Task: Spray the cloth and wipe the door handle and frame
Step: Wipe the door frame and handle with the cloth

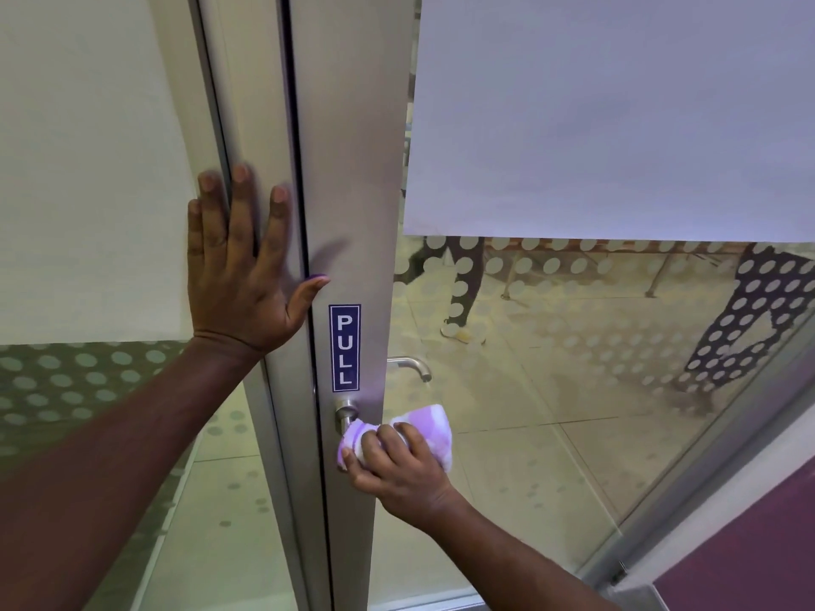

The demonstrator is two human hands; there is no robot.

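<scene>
My left hand (240,262) lies flat and wide open against the door frame (260,138), fingers spread upward across the metal upright, thumb reaching over the dark seam toward the door's own stile; it holds nothing and, by my reading, serves to brace the door. Just right of that thumb and below it, a blue sticker (344,348) on the stile reads "PULL" in white capitals, stacked top to bottom. It is the only writing I can make out; no brand shows anywhere.

Directly under the sticker sits the door handle (345,414), its round metal base visible, its lever hidden inside the cloth (425,429). My right hand (394,467) is closed around that white-and-lilac cloth, which is bunched over the lever, so cloth and handle are touching. The lever's long axis appears to run level, out to the right from the base, and my right arm comes up from lower right nearly along it. The right hand is plainly the nearer one to the handle; the left is well above it on the frame. I judge the handle wipe is under way and the frame, running vertically to the upper left of the cloth, is the stretch left to do, a move up and leftward.

Farther right, through the glass with its frosted dots, the twin handle (412,367) on the far side shows, and beyond it the legs of people standing on a tiled floor (551,456). No spray bottle is in view.
</scene>
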